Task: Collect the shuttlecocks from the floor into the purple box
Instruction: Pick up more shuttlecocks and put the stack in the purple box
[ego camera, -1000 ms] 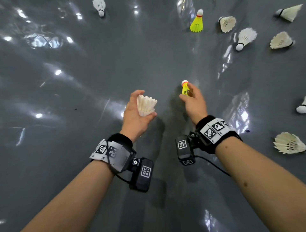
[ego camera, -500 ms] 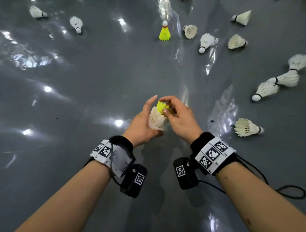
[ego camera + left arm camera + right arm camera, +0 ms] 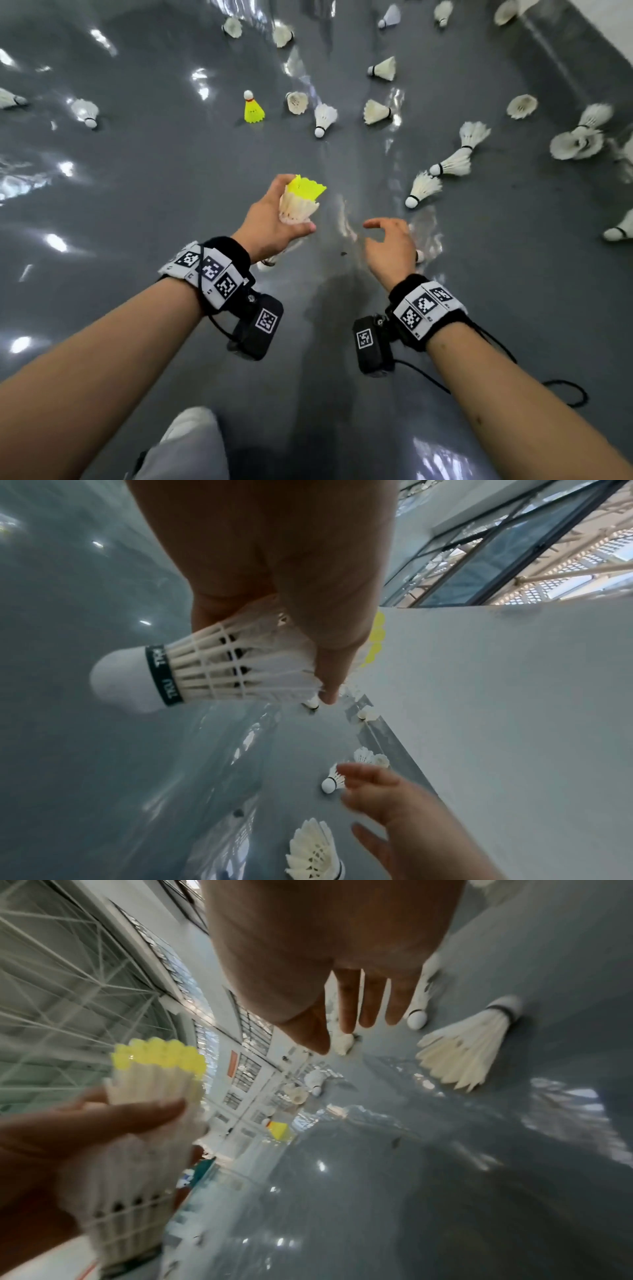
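The left hand [image 3: 270,222] grips a nested stack [image 3: 298,202] of feather-light, crushable shuttlecocks, the empty right hand [image 3: 390,243] hangs loose-fingered above floor [image 3: 137,205] shuttlecocks [image 3: 423,188], best pinched at the cork.

Head looks down; wrist views face fingers closely.
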